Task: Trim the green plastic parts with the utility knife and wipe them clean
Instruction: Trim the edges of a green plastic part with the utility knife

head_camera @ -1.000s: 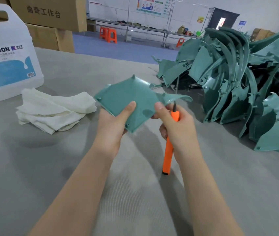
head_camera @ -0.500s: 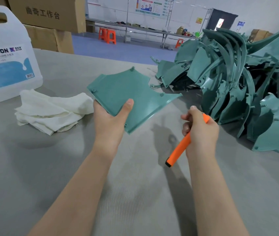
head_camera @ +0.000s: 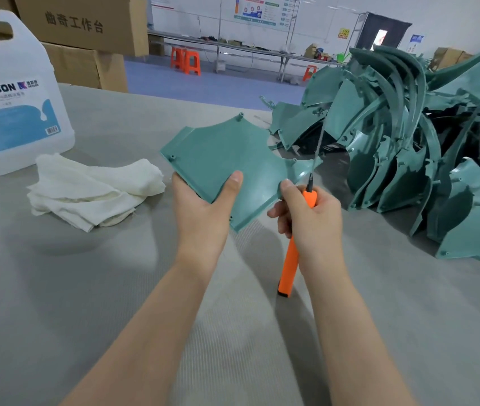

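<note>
Right hand (head_camera: 310,218) brought knife (head_camera: 290,253) back to part (head_camera: 227,159).

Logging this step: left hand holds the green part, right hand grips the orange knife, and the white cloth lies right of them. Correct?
Not quite. The head view shows the white cloth left of them; the left hand holds the green part, the right hand the orange knife.

Grey table (head_camera: 115,288) fills the foreground. Blue floor (head_camera: 218,86) at 12 o'clock. Cardboard boxes (head_camera: 86,24) at 11 o'clock. Orange stools (head_camera: 187,61) and long far table (head_camera: 247,48) at 12 o'clock. White wall (head_camera: 320,13) carries posters (head_camera: 259,10); dark doorway (head_camera: 385,32) at 1 o'clock.
</note>
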A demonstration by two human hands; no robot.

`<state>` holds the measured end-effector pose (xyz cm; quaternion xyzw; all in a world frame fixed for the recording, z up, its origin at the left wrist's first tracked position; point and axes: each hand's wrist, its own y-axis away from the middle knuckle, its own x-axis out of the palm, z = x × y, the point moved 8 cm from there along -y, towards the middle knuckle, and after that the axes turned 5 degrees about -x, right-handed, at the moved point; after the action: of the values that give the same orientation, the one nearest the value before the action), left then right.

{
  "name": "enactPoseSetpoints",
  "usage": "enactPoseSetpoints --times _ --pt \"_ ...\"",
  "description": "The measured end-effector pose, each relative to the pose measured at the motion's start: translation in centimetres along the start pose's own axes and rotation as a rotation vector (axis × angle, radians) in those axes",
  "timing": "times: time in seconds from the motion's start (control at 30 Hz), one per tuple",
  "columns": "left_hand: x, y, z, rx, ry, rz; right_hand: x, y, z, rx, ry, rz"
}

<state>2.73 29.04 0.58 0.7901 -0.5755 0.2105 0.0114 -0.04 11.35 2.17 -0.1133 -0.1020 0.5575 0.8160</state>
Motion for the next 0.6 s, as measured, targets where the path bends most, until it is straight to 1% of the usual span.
enactPoseSetpoints --times 0.17,0.33,0.6 --pt "-0.22 -0.1 0.14 -0.006 0.015 -0.009 0.08 0.03 0.2 -0.001 0.015 0.048" --pt "-0.28 -0.21 0.34 -0.023 0.028 -0.008 0.21 0.07 0.85 -0.046 0.042 0.09" --pt "-0.87 -0.63 0.39 -0.015 0.012 -0.038 0.34 0.21 0.63 -0.029 0.082 0.124"
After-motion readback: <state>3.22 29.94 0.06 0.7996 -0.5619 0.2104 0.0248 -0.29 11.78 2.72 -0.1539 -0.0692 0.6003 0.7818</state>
